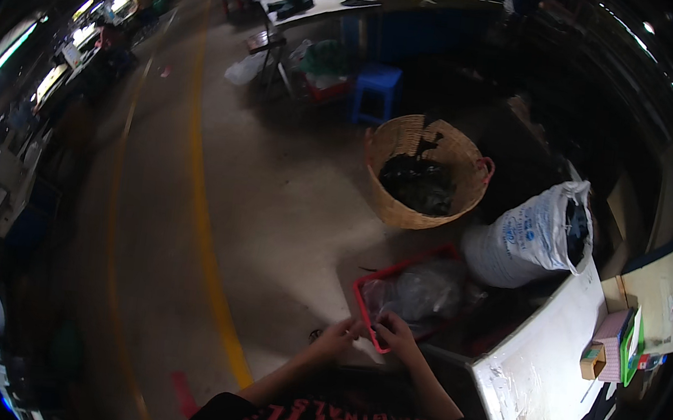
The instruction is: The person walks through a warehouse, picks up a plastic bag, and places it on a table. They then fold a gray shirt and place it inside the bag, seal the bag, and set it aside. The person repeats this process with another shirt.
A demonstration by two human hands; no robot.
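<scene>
My left hand (pixel 337 338) is at the near left corner of a low red plastic crate (pixel 358 294), fingers drawn together. Close beside it, over the crate's near end, my right hand (pixel 394 336) has its thumb and fingers pinched. Whatever the two hands hold between them is too small and dim to make out. Crumpled clear plastic bags (pixel 431 290) fill the crate, just beyond my hands.
Past the crate stands a round wicker basket (pixel 401 215) with dark material inside. A white woven sack (pixel 509 244) stands right of it. A white-topped table (pixel 536 379) borders my right. Farther off are a blue stool (pixel 378 83) and a yellow floor line (pixel 203 212).
</scene>
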